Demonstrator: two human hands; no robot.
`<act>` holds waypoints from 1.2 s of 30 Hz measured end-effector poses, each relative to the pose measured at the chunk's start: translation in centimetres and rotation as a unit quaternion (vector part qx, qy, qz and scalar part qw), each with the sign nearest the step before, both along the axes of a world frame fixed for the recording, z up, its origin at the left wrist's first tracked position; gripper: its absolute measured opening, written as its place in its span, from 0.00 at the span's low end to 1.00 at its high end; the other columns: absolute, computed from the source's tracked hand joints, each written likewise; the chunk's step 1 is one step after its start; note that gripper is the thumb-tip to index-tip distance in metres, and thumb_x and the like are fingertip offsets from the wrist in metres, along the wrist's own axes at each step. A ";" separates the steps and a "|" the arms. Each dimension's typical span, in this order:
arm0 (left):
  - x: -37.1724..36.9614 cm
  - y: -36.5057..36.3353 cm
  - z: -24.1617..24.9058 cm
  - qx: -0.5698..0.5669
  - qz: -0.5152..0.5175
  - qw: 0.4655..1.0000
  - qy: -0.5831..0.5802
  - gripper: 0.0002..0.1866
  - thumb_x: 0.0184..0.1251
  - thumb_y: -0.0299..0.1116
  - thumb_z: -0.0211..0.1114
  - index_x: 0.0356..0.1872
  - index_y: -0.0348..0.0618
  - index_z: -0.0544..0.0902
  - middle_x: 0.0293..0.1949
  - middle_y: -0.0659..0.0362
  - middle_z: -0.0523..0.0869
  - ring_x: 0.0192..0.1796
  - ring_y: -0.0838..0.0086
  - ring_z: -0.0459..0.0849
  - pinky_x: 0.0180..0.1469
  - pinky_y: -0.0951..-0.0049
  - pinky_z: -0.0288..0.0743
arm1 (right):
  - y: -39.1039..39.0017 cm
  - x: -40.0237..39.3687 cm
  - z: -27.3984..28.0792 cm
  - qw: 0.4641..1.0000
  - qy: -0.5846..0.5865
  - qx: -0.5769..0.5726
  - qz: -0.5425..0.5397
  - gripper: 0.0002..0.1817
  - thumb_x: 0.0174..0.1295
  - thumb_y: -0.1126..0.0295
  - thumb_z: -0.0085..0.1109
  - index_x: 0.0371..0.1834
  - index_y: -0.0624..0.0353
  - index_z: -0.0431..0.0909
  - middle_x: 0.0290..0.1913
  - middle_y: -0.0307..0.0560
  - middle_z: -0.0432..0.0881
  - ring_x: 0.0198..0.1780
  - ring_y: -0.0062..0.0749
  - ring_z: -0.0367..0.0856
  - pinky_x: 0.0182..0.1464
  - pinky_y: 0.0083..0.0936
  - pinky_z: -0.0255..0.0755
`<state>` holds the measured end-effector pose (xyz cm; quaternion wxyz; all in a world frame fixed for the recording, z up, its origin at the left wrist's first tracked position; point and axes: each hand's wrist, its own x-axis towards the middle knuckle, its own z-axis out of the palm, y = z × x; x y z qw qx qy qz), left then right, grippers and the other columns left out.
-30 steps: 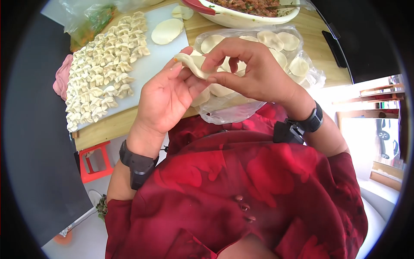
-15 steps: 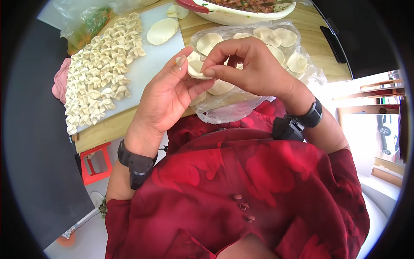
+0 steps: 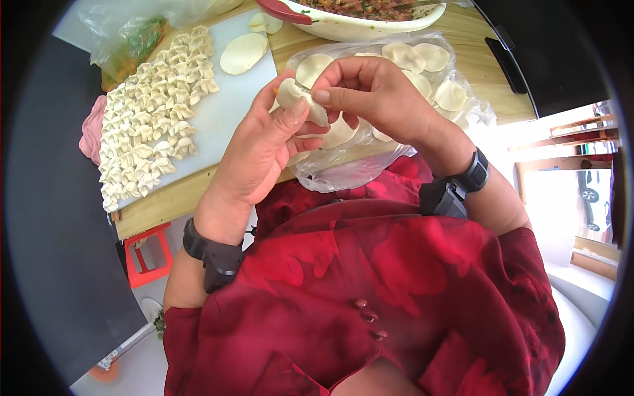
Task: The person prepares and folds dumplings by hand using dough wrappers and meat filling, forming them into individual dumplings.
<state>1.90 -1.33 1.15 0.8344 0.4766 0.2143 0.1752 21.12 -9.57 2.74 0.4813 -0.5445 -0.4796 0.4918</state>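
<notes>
A pale dumpling (image 3: 302, 100), its wrapper folded over into a curved pouch, is held between both hands above the table. My left hand (image 3: 264, 145) cradles it from below and the left, with the thumb pressed on its side. The thumb and fingertips of my right hand (image 3: 376, 96) pinch its upper right edge. Beneath my hands, several round dough wrappers (image 3: 432, 57) lie on a clear plastic bag (image 3: 330, 173). Rows of finished dumplings (image 3: 158, 112) sit to the left on a white board (image 3: 221, 109).
A white bowl of minced filling (image 3: 370, 12) with a red rim part stands at the back. Single wrappers (image 3: 243, 54) lie on the board. At the far left are a plastic bag with greens (image 3: 142, 39) and a pink cloth (image 3: 94, 132). Below is a red stool (image 3: 148, 254).
The wrapper, earlier a shallow open cup, is now folded over into a closed-looking curved shape. My left thumb has come over onto its side, and the dumpling is turned more upright.
</notes>
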 end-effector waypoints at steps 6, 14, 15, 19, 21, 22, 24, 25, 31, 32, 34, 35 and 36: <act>0.7 -0.3 0.4 0.009 0.023 0.999 -0.033 0.32 0.71 0.32 0.59 0.74 0.44 0.57 0.57 0.51 0.77 0.55 0.64 0.81 0.58 0.67 0.75 | -0.5 -0.3 0.2 1.000 -0.023 0.011 0.012 0.08 0.65 0.66 0.63 0.39 0.60 0.80 0.32 0.35 0.83 0.33 0.14 0.80 0.30 0.13 0.69; 1.3 -0.7 0.4 0.213 0.029 0.977 -0.011 0.42 0.62 0.17 0.63 0.75 0.44 0.52 0.65 0.50 0.65 0.57 0.68 0.79 0.57 0.68 0.77 | -0.7 -0.5 0.7 0.999 -0.040 -0.005 0.017 0.10 0.64 0.65 0.65 0.40 0.59 0.79 0.32 0.36 0.83 0.33 0.15 0.81 0.29 0.13 0.68; 1.3 -0.7 0.5 0.246 0.026 0.969 -0.016 0.44 0.61 0.16 0.63 0.76 0.46 0.51 0.66 0.49 0.62 0.57 0.68 0.78 0.58 0.69 0.77 | -0.8 -0.5 0.7 0.999 -0.041 -0.004 0.016 0.10 0.64 0.65 0.65 0.40 0.59 0.79 0.32 0.36 0.83 0.33 0.15 0.81 0.29 0.13 0.68; 1.3 -0.4 0.2 0.233 0.049 0.970 -0.048 0.43 0.61 0.16 0.64 0.75 0.48 0.52 0.67 0.48 0.58 0.57 0.66 0.79 0.58 0.68 0.77 | -0.8 -0.5 0.0 0.999 0.025 -0.023 -0.022 0.09 0.61 0.66 0.64 0.36 0.60 0.80 0.30 0.36 0.84 0.32 0.16 0.81 0.29 0.15 0.69; 1.6 -0.3 0.3 0.183 0.073 0.977 -0.080 0.39 0.62 0.19 0.65 0.72 0.43 0.55 0.64 0.49 0.63 0.56 0.66 0.79 0.58 0.68 0.77 | -0.9 -0.4 0.0 0.997 0.063 -0.016 -0.036 0.09 0.61 0.66 0.65 0.36 0.60 0.80 0.30 0.36 0.84 0.32 0.15 0.82 0.28 0.14 0.68; 1.6 -0.3 0.5 0.185 0.070 0.977 -0.081 0.39 0.62 0.19 0.65 0.72 0.43 0.55 0.64 0.49 0.63 0.56 0.66 0.79 0.58 0.68 0.77 | -1.0 -0.5 0.1 0.996 0.067 -0.006 -0.050 0.09 0.61 0.66 0.65 0.37 0.60 0.80 0.30 0.36 0.83 0.32 0.15 0.81 0.28 0.14 0.68; 1.8 -0.2 0.9 0.092 0.112 0.987 -0.063 0.33 0.63 0.22 0.66 0.67 0.39 0.60 0.61 0.50 0.68 0.56 0.66 0.79 0.59 0.68 0.77 | -1.1 -0.7 0.5 0.995 0.071 0.006 -0.066 0.09 0.60 0.66 0.65 0.37 0.59 0.80 0.30 0.36 0.83 0.32 0.14 0.81 0.28 0.14 0.68; 1.9 -0.1 0.9 0.095 0.111 0.987 -0.064 0.33 0.63 0.22 0.66 0.67 0.39 0.60 0.61 0.50 0.68 0.56 0.66 0.79 0.59 0.68 0.77 | -1.2 -0.7 0.7 0.996 0.041 0.013 -0.078 0.08 0.60 0.66 0.65 0.36 0.59 0.80 0.30 0.36 0.83 0.32 0.15 0.81 0.29 0.15 0.70; 2.6 -0.4 1.4 0.099 0.117 0.988 -0.021 0.28 0.68 0.23 0.60 0.68 0.37 0.64 0.58 0.52 0.78 0.59 0.71 0.79 0.63 0.66 0.74 | -1.3 -0.7 0.2 0.982 -0.083 0.132 -0.106 0.08 0.60 0.67 0.64 0.33 0.61 0.81 0.29 0.37 0.83 0.31 0.17 0.79 0.34 0.17 0.73; 2.7 -0.4 1.5 0.085 0.112 0.989 -0.039 0.28 0.67 0.22 0.59 0.68 0.36 0.64 0.59 0.51 0.78 0.59 0.70 0.79 0.63 0.67 0.74 | -1.5 -0.7 0.3 0.977 -0.113 0.145 -0.104 0.09 0.60 0.67 0.64 0.33 0.62 0.81 0.29 0.37 0.83 0.31 0.17 0.79 0.34 0.18 0.74; 2.7 -0.6 1.4 0.070 0.107 0.990 -0.056 0.28 0.67 0.21 0.58 0.68 0.36 0.64 0.60 0.50 0.77 0.59 0.70 0.79 0.63 0.68 0.74 | -1.5 -0.6 0.1 0.978 -0.116 0.139 -0.098 0.09 0.60 0.67 0.64 0.34 0.62 0.81 0.28 0.37 0.83 0.31 0.17 0.79 0.35 0.18 0.74; 2.8 -0.6 1.3 0.074 0.101 0.990 -0.062 0.29 0.67 0.20 0.56 0.69 0.36 0.63 0.62 0.49 0.76 0.60 0.69 0.78 0.64 0.67 0.73 | -1.5 -0.5 0.0 0.979 -0.119 0.134 -0.092 0.09 0.59 0.67 0.64 0.35 0.62 0.81 0.28 0.37 0.83 0.31 0.17 0.79 0.35 0.17 0.73; 2.9 -0.7 1.3 0.078 0.096 0.990 -0.069 0.30 0.66 0.19 0.55 0.71 0.36 0.61 0.63 0.49 0.75 0.61 0.69 0.78 0.65 0.67 0.73 | -1.5 -0.6 0.0 0.980 -0.118 0.134 -0.092 0.09 0.59 0.67 0.64 0.35 0.62 0.81 0.28 0.37 0.83 0.31 0.17 0.79 0.35 0.17 0.73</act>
